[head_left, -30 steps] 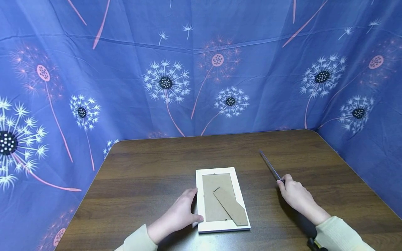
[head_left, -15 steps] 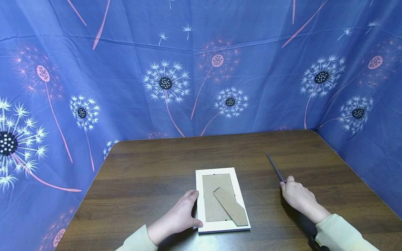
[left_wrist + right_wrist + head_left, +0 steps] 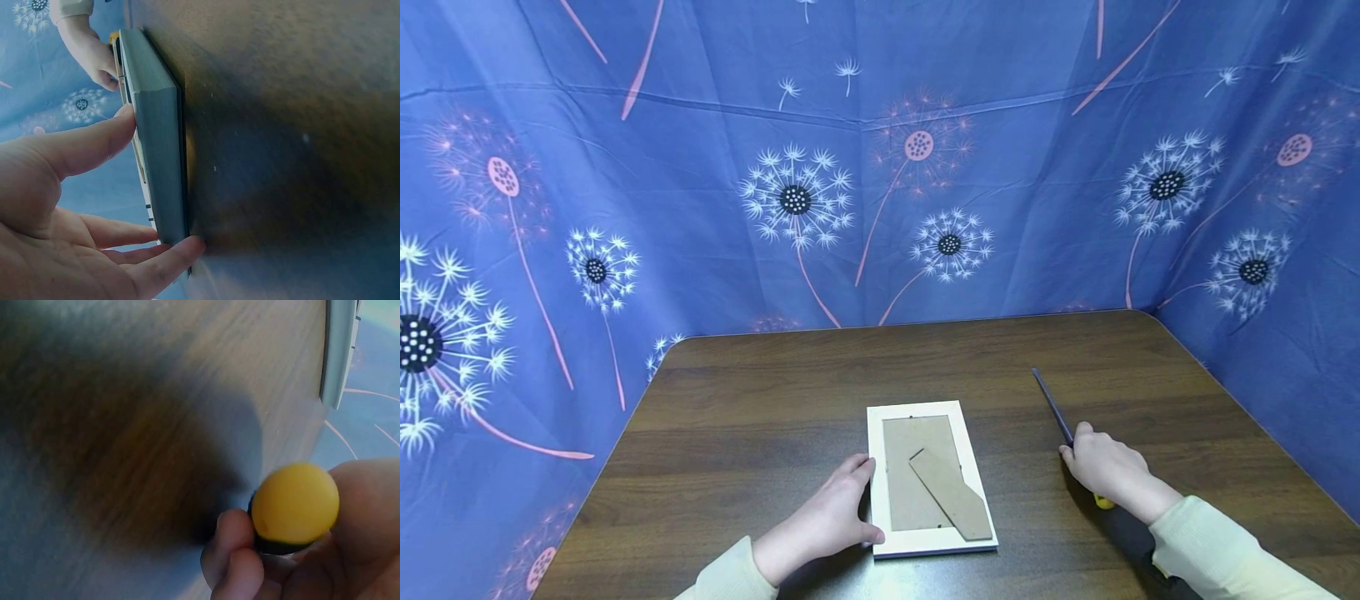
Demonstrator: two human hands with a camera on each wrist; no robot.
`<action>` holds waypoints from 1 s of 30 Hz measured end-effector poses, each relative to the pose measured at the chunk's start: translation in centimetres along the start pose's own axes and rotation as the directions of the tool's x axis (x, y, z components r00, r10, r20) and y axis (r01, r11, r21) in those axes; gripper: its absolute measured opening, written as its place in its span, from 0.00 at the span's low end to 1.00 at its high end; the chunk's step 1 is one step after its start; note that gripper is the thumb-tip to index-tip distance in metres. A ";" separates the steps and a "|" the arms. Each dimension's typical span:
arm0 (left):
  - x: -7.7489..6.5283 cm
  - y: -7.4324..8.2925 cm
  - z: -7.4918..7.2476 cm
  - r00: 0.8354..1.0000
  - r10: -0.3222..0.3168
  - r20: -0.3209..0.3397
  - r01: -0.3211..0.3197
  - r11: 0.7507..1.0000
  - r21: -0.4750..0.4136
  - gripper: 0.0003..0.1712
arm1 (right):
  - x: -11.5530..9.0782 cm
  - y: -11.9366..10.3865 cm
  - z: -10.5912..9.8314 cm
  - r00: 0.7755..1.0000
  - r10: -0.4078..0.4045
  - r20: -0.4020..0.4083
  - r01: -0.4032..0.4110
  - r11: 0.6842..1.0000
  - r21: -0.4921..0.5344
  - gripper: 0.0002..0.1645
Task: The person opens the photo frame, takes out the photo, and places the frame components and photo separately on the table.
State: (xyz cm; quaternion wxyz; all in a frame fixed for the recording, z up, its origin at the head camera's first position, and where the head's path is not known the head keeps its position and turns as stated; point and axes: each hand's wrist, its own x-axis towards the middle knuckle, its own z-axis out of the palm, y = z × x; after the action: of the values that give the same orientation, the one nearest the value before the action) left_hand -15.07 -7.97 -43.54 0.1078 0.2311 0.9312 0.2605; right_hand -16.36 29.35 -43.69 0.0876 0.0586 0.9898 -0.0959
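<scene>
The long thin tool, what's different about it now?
The tool moved slightly: its tip is farther right and nearer the person, and its yellow end now shows below the right hand, still gripping it. The left hand stays at the unmoved picture frame.

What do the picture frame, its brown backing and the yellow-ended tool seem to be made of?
Picture frame: perhaps painted wood or plastic, from its smooth white finish.
Backing: probably fiberboard, being matte, flat and plain brown.
Screwdriver-like tool: handle end likely plastic, smooth and solid yellow; shaft probably metal, slim, straight and dark.
</scene>
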 end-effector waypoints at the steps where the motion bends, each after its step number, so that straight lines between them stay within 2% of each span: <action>1: 0.0 0.0 0.0 1.000 0.000 0.002 0.000 1.000 0.004 0.52 | 0.0 0.0 0.1 1.000 -0.006 -0.003 0.006 1.000 -0.005 0.18; 17: 0.1 0.1 -0.2 1.000 0.013 0.010 -0.013 1.000 0.021 0.52 | 0.1 0.2 0.4 0.998 -0.056 0.013 0.056 0.998 -0.021 0.18; 23: 0.2 0.0 -0.1 1.000 0.022 0.007 -0.022 0.999 0.035 0.52 | 0.2 0.2 0.4 0.998 -0.053 0.020 0.053 0.998 -0.021 0.19; 30: 0.1 0.2 -0.1 1.000 0.001 0.010 -0.002 0.999 0.039 0.53 | 0.1 0.2 0.2 0.998 -0.036 0.049 0.037 0.999 -0.003 0.20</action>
State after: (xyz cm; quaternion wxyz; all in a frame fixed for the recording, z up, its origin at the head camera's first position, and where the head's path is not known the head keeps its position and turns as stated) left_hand -15.13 -7.86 -43.33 0.1079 0.2352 0.9353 0.2414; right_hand -16.41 29.56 -43.96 0.1103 0.0380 0.9884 -0.0971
